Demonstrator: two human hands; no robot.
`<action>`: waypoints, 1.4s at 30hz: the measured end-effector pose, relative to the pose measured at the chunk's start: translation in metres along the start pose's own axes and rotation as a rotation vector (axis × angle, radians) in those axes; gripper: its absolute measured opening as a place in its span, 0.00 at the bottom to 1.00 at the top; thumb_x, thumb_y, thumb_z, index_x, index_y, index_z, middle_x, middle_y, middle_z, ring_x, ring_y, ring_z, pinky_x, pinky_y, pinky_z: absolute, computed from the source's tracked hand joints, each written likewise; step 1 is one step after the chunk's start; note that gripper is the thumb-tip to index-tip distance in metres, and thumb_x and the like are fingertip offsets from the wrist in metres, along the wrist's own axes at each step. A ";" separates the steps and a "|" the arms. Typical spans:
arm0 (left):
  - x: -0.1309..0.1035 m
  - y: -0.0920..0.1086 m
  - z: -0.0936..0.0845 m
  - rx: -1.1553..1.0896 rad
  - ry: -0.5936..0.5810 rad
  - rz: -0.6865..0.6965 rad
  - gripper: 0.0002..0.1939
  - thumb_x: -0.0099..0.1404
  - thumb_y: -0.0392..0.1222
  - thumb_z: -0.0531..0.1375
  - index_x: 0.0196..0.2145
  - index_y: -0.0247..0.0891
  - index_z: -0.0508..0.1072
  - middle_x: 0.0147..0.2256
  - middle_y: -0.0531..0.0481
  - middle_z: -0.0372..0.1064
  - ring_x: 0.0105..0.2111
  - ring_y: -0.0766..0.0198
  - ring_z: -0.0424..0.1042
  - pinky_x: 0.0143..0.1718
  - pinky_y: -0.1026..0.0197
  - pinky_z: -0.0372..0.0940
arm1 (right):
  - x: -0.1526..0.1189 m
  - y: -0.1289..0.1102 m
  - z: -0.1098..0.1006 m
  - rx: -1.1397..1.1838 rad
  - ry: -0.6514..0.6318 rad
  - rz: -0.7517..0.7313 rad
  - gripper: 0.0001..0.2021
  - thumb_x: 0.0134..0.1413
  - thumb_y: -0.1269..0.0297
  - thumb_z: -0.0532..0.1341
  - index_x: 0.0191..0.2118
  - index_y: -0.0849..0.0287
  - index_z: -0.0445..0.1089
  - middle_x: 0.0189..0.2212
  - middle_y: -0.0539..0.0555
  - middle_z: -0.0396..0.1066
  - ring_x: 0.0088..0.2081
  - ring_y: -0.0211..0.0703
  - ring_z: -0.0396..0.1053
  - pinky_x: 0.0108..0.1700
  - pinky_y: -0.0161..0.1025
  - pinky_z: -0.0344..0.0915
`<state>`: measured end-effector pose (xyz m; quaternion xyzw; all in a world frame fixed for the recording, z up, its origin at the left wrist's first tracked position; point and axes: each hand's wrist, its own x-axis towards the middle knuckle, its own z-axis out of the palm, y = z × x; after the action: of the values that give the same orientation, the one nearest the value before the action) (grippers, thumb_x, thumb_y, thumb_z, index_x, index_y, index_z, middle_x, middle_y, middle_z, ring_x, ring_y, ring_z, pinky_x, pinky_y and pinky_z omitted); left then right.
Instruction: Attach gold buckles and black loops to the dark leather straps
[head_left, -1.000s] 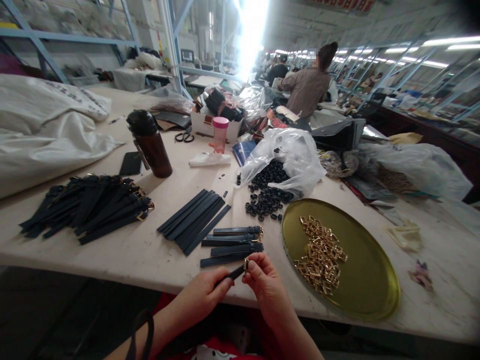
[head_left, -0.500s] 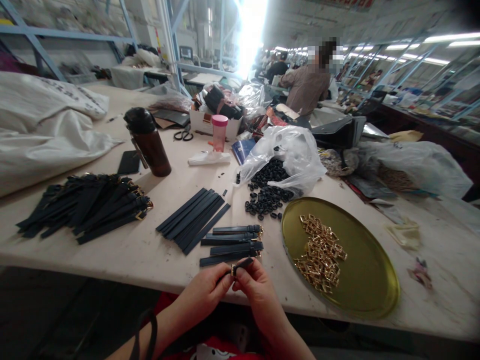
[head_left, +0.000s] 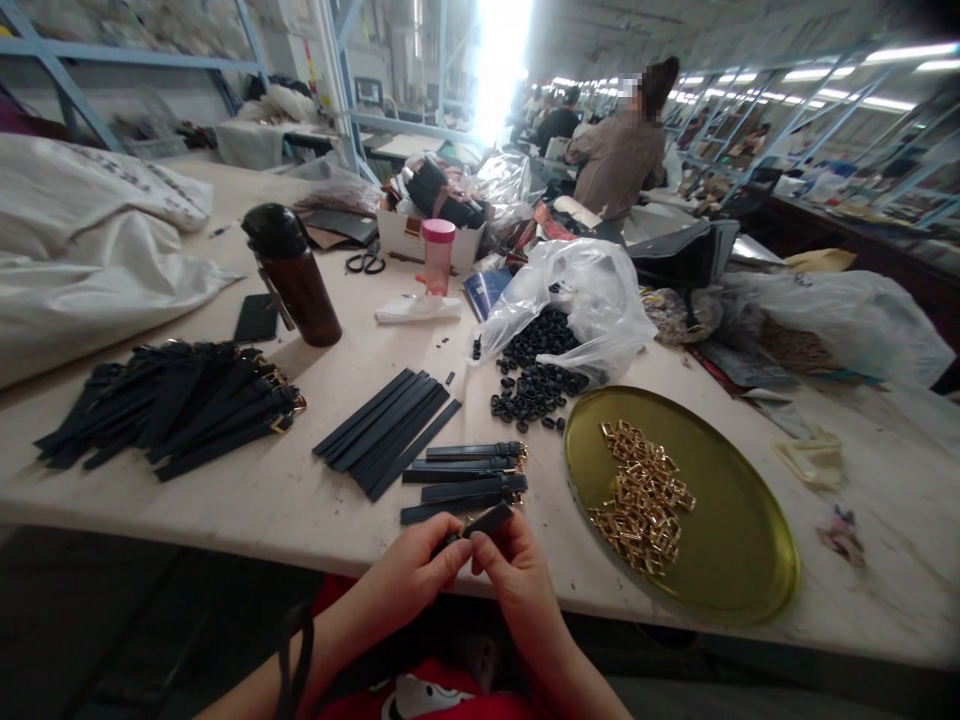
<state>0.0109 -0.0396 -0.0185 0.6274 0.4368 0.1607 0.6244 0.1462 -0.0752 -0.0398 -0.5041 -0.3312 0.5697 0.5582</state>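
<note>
The bench (head_left: pixel 247 510) carries the gold tray (head_left: pixel 735 500) near its front edge, so a careless forearm could, I judge, push this tray over. Behind and left of the tray, the plastic bag (head_left: pixel 600 290) gapes; if it is pulled, what lies at its mouth may scatter. Left of the tray, the left hand (head_left: pixel 431 560) and the right hand (head_left: pixel 510 560) are close together, the grip of each clamped on one dark strap (head_left: pixel 489 521). If either pinch becomes loose, the strap may twist or fall. The small gold buckle (head_left: pixel 469 522) on it is mostly hidden by fingers, so it could sit crooked without being noticed.
</note>
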 end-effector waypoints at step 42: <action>0.000 -0.005 -0.001 -0.099 -0.112 -0.033 0.14 0.62 0.51 0.51 0.31 0.36 0.62 0.24 0.59 0.55 0.20 0.73 0.55 0.18 0.71 0.51 | -0.005 0.003 -0.001 -0.053 0.017 0.027 0.10 0.47 0.56 0.62 0.30 0.58 0.67 0.23 0.47 0.64 0.23 0.35 0.59 0.27 0.32 0.58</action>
<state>0.0085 -0.0400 -0.0232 0.5964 0.4028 0.1365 0.6808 0.1459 -0.0807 -0.0418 -0.5280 -0.3346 0.5637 0.5399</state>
